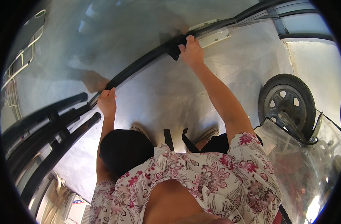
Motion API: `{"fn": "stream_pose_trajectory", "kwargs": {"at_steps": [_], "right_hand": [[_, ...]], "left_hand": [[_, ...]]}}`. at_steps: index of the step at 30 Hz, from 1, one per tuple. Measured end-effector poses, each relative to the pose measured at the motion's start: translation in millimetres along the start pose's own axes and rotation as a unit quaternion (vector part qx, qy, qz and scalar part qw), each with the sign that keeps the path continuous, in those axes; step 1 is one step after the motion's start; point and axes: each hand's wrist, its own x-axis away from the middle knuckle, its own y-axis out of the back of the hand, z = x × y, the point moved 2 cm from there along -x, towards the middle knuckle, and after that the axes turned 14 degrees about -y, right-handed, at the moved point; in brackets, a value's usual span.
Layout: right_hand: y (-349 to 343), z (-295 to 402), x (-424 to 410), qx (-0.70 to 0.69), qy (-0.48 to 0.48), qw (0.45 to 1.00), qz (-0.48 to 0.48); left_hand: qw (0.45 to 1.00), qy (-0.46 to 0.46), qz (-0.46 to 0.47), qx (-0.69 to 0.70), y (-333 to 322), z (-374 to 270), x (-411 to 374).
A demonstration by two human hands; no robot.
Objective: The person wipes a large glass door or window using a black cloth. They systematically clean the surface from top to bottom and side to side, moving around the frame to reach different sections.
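A long black bar or frame edge (pixel 148 60) runs diagonally along a large glass pane (pixel 125 30) in front of me. At its lower left part, my left hand (pixel 106 102) touches the edge with curled fingers. Farther up and right, my right hand (pixel 192 51) presses a bunched black cloth (pixel 174 52) against the bar. Both hands are mirrored in the glass. Whether my left fingers hold anything small cannot be seen.
Thick black door handles (pixel 61 140) stand at the left. On the right are a black-tyred wheel (pixel 286 103) and a clear plastic sheet (pixel 302 165). My shoes (pixel 139 130) stand on the grey floor. A white metal rack (pixel 27 56) shows at upper left.
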Motion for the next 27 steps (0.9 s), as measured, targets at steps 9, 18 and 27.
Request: {"fn": "stream_pose_trajectory", "kwargs": {"at_steps": [9,18,27], "right_hand": [[27.0,-61.2,-71.3,-0.054,-0.040,0.993,-0.093],[95.5,-153.5,-184.2,-0.043,-0.208,0.965,-0.152],[8.3,-138.1,-123.9,0.033,-0.084,0.995,-0.050]], "left_hand": [[1.000,0.027,-0.010,-0.003,-0.8,-0.4,-5.7],[0.998,0.037,-0.035,0.039,-1.3,2.6,-4.9],[0.997,0.007,-0.019,0.076,0.9,9.6,-7.1]]}}
